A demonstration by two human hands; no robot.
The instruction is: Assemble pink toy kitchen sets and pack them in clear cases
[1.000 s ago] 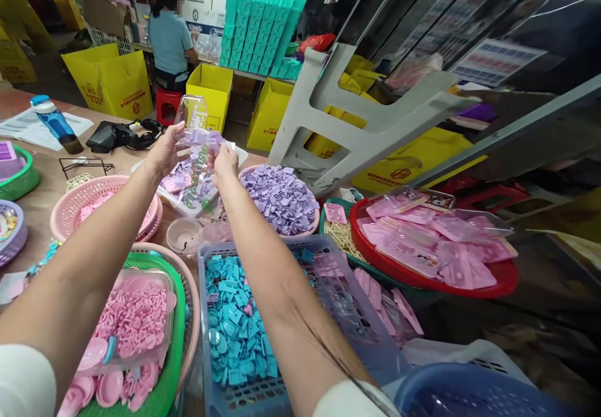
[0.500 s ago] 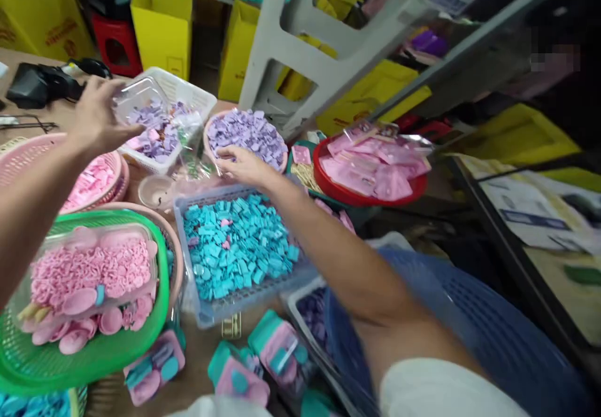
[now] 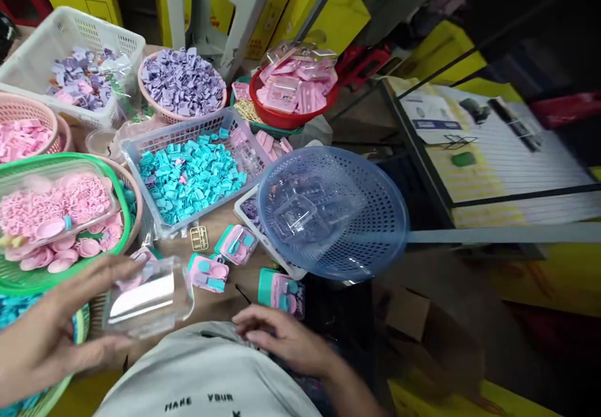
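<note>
My left hand (image 3: 70, 323) grips a clear plastic case (image 3: 148, 298) between thumb and fingers at the lower left, in front of my shirt. Its surface shines with reflected light. My right hand (image 3: 282, 335) is low in front of my body, fingers loosely bent with a gap between them, nothing visible in them. Just beyond it lies a pink and teal toy set (image 3: 282, 292). Two similar small sets, one nearer (image 3: 209, 273) and one farther (image 3: 236, 245), rest on the table by a beige plastic frame piece (image 3: 199, 238).
A blue-grey basket (image 3: 162, 221) holds turquoise pieces. Around it stand a green basket (image 3: 128, 216) with pink parts, a round basket of purple pieces (image 3: 183, 82), a white basket (image 3: 28, 60) and a red basin (image 3: 256, 101). The blue colander (image 3: 375, 216) at right contains clear cases.
Both hands have come back from the far baskets toward my body. The left carries the clear case with it; the right has left the purple pieces. The view has swung right.
</note>
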